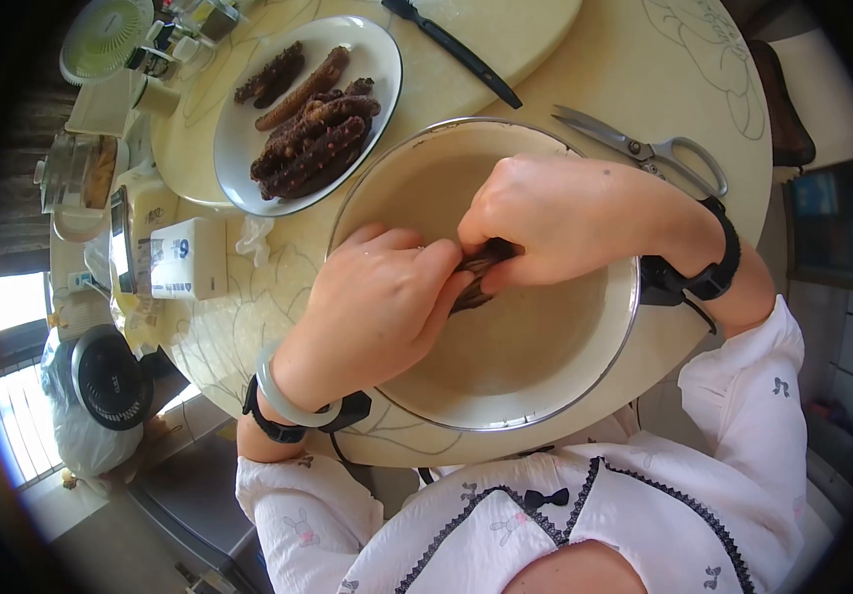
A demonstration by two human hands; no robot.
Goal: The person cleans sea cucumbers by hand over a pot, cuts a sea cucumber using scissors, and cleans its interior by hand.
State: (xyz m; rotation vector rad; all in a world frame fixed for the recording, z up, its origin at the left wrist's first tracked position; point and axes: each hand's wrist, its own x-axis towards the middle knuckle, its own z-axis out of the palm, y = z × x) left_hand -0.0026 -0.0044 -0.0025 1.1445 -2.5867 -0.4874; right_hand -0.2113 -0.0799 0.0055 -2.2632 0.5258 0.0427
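Observation:
Over a round cream basin (pixel 545 391) of cloudy water, both my hands hold a dark brown sea cucumber (pixel 474 285). My left hand (pixel 377 297) closes on its left side, fingers curled and partly hidden. From the right, my right hand (pixel 535 223) pinches the other side between thumb and fingers. Most of the sea cucumber is covered by my hands. Behind the basin stands a white plate (pixel 238 178) bearing several dark, knobbly sea cucumbers (pixel 312 144).
A black-handled brush (pixel 461 54) lies behind the basin. Grey-handled scissors (pixel 649 148) rest at its back right, close to my right forearm. On the left are a white tissue pack (pixel 189 259), a glass pot (pixel 80 170) and a black fan (pixel 111 378).

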